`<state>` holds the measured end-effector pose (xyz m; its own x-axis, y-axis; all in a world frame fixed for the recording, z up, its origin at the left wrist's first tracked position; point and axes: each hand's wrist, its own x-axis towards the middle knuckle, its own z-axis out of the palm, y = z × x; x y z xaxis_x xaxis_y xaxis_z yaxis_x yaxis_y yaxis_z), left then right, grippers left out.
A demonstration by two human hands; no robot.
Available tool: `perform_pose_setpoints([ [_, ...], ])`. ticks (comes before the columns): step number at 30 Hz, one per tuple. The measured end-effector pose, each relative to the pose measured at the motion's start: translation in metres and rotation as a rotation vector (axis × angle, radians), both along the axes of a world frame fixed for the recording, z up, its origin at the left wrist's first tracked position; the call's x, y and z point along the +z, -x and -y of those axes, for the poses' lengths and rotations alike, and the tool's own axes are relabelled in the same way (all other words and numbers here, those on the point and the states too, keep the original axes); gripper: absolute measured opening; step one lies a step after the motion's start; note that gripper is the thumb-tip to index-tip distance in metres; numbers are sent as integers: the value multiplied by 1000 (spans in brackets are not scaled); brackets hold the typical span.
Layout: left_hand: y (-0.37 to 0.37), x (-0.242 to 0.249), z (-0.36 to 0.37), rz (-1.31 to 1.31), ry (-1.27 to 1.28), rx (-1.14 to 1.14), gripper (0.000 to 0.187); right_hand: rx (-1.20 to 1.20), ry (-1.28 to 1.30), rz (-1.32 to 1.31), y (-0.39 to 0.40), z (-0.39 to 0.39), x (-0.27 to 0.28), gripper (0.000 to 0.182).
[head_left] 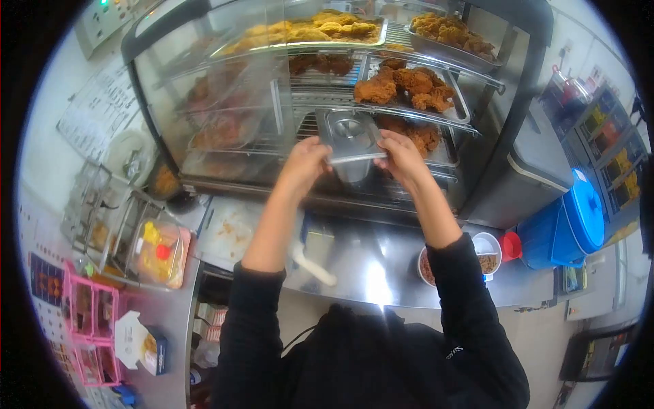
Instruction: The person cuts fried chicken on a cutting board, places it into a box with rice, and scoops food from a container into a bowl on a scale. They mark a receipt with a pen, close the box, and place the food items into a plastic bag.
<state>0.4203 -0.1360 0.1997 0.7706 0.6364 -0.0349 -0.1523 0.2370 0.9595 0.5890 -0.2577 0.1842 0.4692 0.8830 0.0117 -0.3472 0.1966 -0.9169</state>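
Note:
My left hand point(306, 163) grips the left edge of a small lidded stainless steel food pan point(353, 172), and my right hand point(402, 157) grips its right edge. A flat metal lid point(350, 128) with a recessed handle covers the pan. I hold it at the open front of a heated display case point(303, 193), level with its lower racks. Just above and behind the pan, fried chicken pieces point(412, 88) lie on a wire rack tray. More fried chicken point(417, 136) sits on the rack below, partly hidden by my right hand.
Flat yellow fried pieces point(320, 28) fill the top tray. On the steel counter point(364, 259) below are a white-handled tool point(313, 266), a white cutting board point(231, 228) and a white tub point(486, 247). A red cup point(510, 245) and a blue lidded bucket point(569, 218) stand at right.

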Motion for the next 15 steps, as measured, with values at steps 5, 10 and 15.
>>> perform_pose_setpoints([
  [5,27,23,2,-189,-858,397,49,-135,61,-48,-14,-40,-6,54],
  [10,18,6,-39,-298,-1274,677,54,-152,60,96,-11,-61,-16,59],
  [15,6,0,-42,-284,-1283,657,49,-162,5,168,-9,-49,-40,48],
])
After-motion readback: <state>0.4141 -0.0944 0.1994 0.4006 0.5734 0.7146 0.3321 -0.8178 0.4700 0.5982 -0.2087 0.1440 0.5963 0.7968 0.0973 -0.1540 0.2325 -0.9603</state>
